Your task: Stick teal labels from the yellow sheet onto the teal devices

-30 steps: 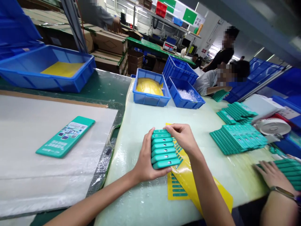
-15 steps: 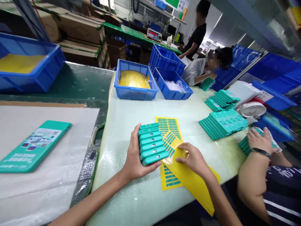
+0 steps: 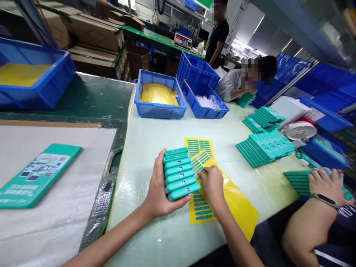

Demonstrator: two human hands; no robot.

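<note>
My left hand is wrapped round a row of several green cases standing side by side, their narrow edges facing up. Some edges carry small dark-and-white marks. To the right, my right hand has its fingers pinched together at a yellow sheet with rows of green strip stickers; a small green strip shows at the fingertips. Under it lies another yellow sticker sheet, partly covered.
Blue bins with a yellow bag and clear plastic stand behind. Stacked green cases and a white fan are at right, near a co-worker's hand. A large green case lies at left.
My right hand has moved left and slightly up over the stickers, and its fingers have closed. The top yellow sheet has shifted. The co-worker's hand at right has moved right and down.
</note>
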